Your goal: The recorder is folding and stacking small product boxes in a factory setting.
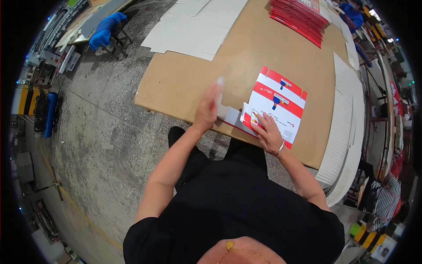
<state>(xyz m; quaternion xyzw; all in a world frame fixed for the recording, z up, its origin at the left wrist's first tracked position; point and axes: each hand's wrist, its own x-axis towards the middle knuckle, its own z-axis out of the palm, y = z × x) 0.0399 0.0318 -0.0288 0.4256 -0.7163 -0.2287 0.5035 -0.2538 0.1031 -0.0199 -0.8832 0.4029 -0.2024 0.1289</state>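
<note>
In the head view, a person in a black short-sleeved shirt stands at a large table with a smooth brown top. In front of the person, close to the near edge of the table, lies a red-and-white printed cardboard carton sheet with small blue pictures on it and notched corners at the far end. The right hand rests on its near left part, palm down, fingers loosely spread and pressing on the card rather than gripping it; a thin bracelet circles that wrist. The left hand is raised just left of the card, fingers pointing away from the body. It is blurred, with something pale at the fingertips, and I can't tell whether those fingers hold anything.

Farther across the tabletop I see a stack of flat red cardboard pieces to the right and overlapping flat off-white cardboard sheets to the left. A long row of white cardboard sheets lines the right side. Away to the left, a dark-legged stool draped with blue cloth stands on the speckled grey floor.
</note>
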